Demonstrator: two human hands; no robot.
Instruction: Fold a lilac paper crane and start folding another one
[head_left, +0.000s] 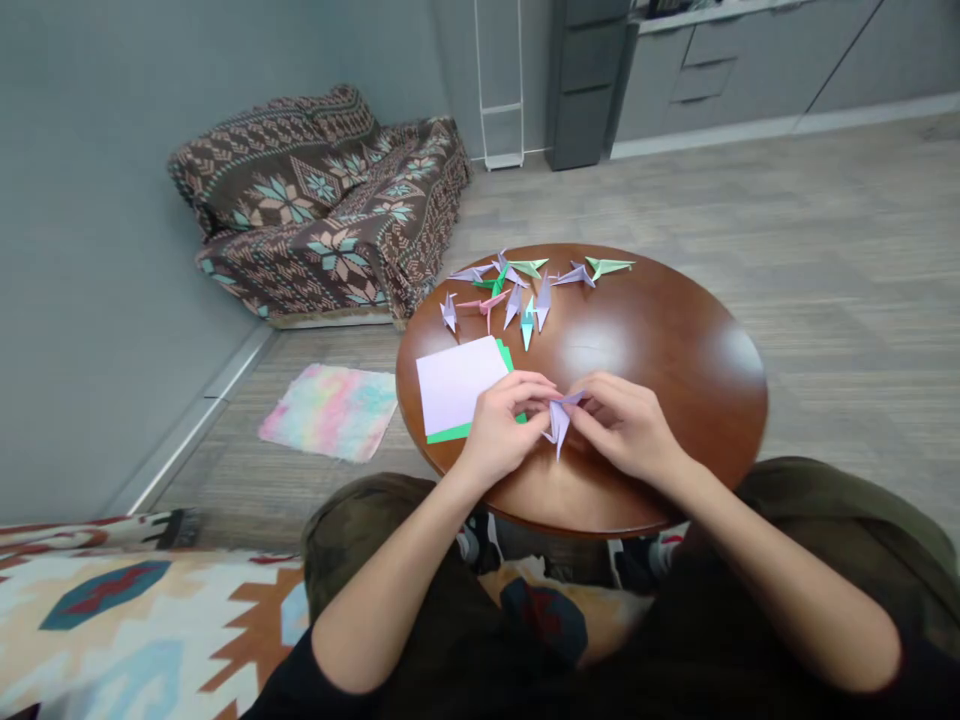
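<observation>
Over table point(660, 350), hands point(502, 430) point(622, 430) pinching crane-like paper point(557, 425)

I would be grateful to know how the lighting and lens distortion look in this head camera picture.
In the head view, pale glare sits on the polished wooden table, wide-angle distortion stretches the forearms, and the left hand and right hand look fairly sharp, with only soft shadows.

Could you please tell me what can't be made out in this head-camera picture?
Head view:
- Lilac paper crane: partly hidden by the left hand and right hand.
- Green paper: mostly hidden under the lilac sheet; sheet count unclear.
- Grey cabinets: cut off by the top edge.
- Finished paper cranes: creases too small.
</observation>
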